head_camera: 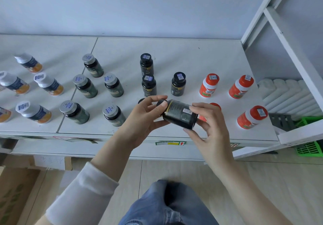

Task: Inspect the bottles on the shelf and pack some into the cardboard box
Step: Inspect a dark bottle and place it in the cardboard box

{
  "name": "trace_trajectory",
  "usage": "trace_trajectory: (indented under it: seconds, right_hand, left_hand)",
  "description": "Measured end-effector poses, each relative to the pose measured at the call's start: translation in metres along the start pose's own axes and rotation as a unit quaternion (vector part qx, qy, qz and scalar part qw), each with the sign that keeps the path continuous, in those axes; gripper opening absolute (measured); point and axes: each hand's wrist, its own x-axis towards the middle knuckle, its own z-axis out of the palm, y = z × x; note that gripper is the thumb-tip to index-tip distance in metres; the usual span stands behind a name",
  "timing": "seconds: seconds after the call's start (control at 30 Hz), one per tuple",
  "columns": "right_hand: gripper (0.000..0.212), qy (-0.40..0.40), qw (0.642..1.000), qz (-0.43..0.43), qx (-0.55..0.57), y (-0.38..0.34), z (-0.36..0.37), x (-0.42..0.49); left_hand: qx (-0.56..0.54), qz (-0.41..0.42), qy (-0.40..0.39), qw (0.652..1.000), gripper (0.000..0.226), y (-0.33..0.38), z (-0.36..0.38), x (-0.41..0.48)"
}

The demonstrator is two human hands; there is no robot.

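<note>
A black bottle (pixel 178 113) with a gold-edged label lies on its side in the air above the front edge of the white shelf (pixel 174 53). My left hand (pixel 148 114) grips its cap end and my right hand (pixel 208 123) grips its base end. Three more black bottles (pixel 148 84) stand upright behind it, and another black cap (pixel 142 101) shows just behind my left fingers. A corner of the cardboard box (pixel 14 189) appears at the lower left, on the floor.
Green bottles with silver caps (pixel 111 84) stand left of centre, white-capped orange bottles (pixel 47 83) at far left, orange bottles (pixel 208 84) at right. A white shelf frame (pixel 286 37), a radiator (pixel 286 93) and a green crate (pixel 309 147) are on the right.
</note>
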Motion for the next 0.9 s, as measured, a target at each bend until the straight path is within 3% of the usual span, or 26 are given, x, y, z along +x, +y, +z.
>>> trace_trajectory:
  seconds: [0.03, 0.17, 0.37, 0.63, 0.73, 0.83, 0.9]
  right_hand:
    - [0.056, 0.0, 1.0, -0.002, 0.005, 0.002, 0.001, -0.001]
    - [0.053, -0.015, 0.965, 0.167, 0.201, -0.005, 0.003, 0.002]
    - [0.05, -0.017, 0.977, 0.136, 0.163, 0.004, 0.007, 0.003]
    - [0.055, -0.011, 0.999, 0.032, -0.002, 0.018, 0.004, 0.005]
    - [0.062, -0.037, 0.992, 0.013, -0.116, 0.021, -0.011, 0.016]
    - [0.068, -0.07, 0.963, -0.001, -0.262, 0.024, -0.027, 0.031]
    - [0.066, -0.089, 0.932, -0.008, -0.353, 0.025, -0.033, 0.039]
  left_hand:
    - [0.003, -0.001, 0.006, 1.0, 0.025, -0.001, 0.0, 0.001]
    - [0.002, 0.02, -0.024, 1.0, 0.026, 0.001, -0.004, 0.002]
    - [-0.012, -0.029, 0.006, 0.999, 0.036, -0.002, -0.005, 0.009]
    - [0.021, -0.039, 0.019, 0.999, 0.017, 0.0, -0.002, 0.024]
    - [0.137, 0.016, 0.011, 0.99, 0.02, -0.002, 0.0, 0.035]
    - [0.362, 0.092, -0.021, 0.927, 0.03, -0.01, 0.004, 0.047]
    - [0.445, 0.105, -0.034, 0.889, 0.035, -0.018, 0.008, 0.053]
